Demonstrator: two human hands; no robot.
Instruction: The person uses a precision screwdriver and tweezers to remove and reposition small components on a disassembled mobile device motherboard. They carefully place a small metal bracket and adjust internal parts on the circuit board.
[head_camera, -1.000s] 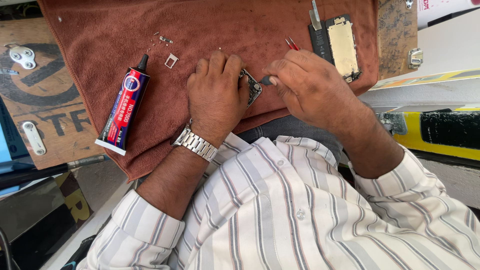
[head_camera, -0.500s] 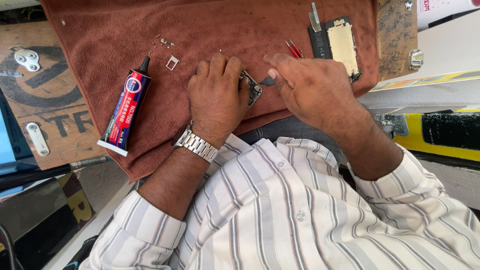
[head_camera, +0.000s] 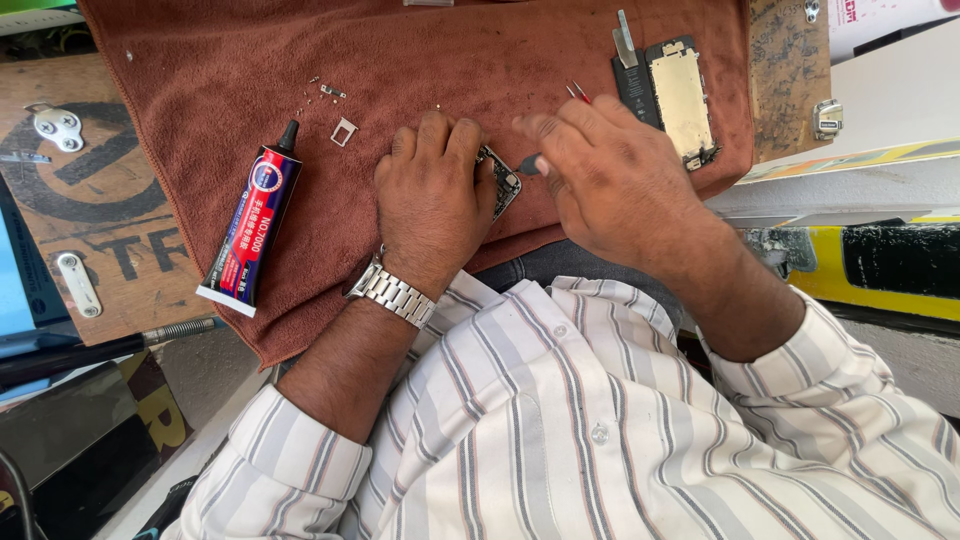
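Note:
My left hand (head_camera: 432, 200), with a metal wristwatch (head_camera: 392, 294) on the wrist, presses down on a small opened phone body (head_camera: 502, 180) lying on a brown towel (head_camera: 420, 90). My right hand (head_camera: 610, 175) grips a small dark-tipped tool (head_camera: 528, 164), likely a screwdriver, with its tip at the phone body's right edge. Most of the phone body is hidden under my left fingers. Both sleeves are striped.
A red, blue and black glue tube (head_camera: 252, 225) lies on the towel's left part. Near it are a SIM tray (head_camera: 343, 131) and several tiny screws (head_camera: 325, 92). A detached phone screen (head_camera: 672, 95), metal pry tool (head_camera: 624, 38) and red tweezers (head_camera: 577, 92) lie at upper right. A wooden board (head_camera: 90, 200) lies left.
My right hand has shifted slightly, keeping the tool tip at the phone body. My left hand stays pressed on it.

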